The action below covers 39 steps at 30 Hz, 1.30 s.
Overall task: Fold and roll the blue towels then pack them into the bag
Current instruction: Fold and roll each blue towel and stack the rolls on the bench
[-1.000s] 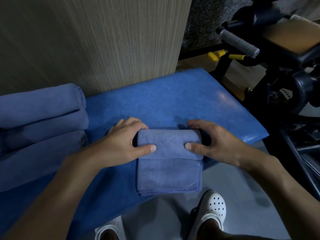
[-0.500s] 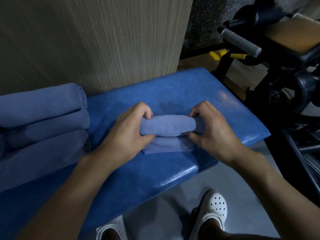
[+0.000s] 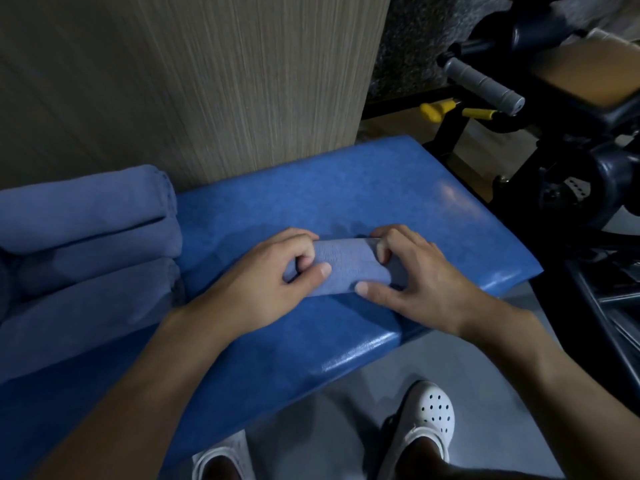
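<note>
Small rolled blue microfibre towel (image 3: 341, 268) lies mid blue vinyl-padded desk (image 3: 311, 202), only its middle showing. My left hand (image 3: 263, 289) curls round left end, my right hand (image 3: 422, 282) round right end, thumbs on near side; both ends hidden. Stack of larger rolled blue towels (image 3: 86, 237) at left, cut off by frame edge.

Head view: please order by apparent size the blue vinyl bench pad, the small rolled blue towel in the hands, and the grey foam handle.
1. blue vinyl bench pad
2. small rolled blue towel
3. grey foam handle; it lies farther away, so ranks 2 and 3 are unsure.
</note>
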Each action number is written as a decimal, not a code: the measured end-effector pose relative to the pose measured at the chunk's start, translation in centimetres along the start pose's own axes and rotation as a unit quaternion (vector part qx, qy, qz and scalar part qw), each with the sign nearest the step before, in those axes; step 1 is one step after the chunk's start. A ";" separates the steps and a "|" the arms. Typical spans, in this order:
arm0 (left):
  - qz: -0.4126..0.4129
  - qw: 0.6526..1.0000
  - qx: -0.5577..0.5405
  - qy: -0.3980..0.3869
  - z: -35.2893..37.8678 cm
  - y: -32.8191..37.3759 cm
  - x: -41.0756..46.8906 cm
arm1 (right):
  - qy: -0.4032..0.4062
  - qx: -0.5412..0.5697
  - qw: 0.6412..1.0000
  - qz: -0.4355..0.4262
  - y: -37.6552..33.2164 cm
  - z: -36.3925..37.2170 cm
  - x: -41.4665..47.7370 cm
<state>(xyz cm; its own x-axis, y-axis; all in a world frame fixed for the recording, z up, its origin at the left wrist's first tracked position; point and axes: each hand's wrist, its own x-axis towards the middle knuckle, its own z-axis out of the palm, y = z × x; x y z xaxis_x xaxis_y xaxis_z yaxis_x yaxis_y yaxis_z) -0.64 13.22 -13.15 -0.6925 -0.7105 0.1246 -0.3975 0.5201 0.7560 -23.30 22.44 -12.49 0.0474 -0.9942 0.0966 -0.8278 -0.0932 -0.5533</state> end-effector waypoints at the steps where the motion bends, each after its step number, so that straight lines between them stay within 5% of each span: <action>1: -0.009 1.000 -0.003 -0.002 -0.1 0.0 0.0 | 0.006 0.023 1.000 0.007 0.0 0.0 -0.1; 10: -0.056 0.998 0.009 -0.034 0.1 -0.1 -0.1 | -0.035 0.002 0.997 0.066 0.3 -0.5 -0.5; 18: -0.132 0.989 -0.037 0.051 0.0 0.7 -1.6 | 0.037 0.163 0.982 0.085 -0.5 0.0 -0.2; 29: -0.156 0.949 -0.067 0.267 -10.9 1.3 -8.7 | 0.123 0.384 0.908 0.116 -13.8 4.0 4.6; 39: -0.210 0.942 0.036 0.261 -17.4 -3.6 -15.1 | 0.041 0.376 0.914 0.148 -22.0 9.6 10.0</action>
<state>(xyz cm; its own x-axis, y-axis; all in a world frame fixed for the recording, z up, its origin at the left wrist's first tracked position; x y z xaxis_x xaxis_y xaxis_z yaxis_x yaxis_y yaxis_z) 21.70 13.83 -6.59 -0.0835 -0.9869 0.1378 -0.6236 0.1596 0.7653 0.79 14.01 -7.29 -0.1847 -0.9772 -0.1048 -0.1782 0.1382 -0.9742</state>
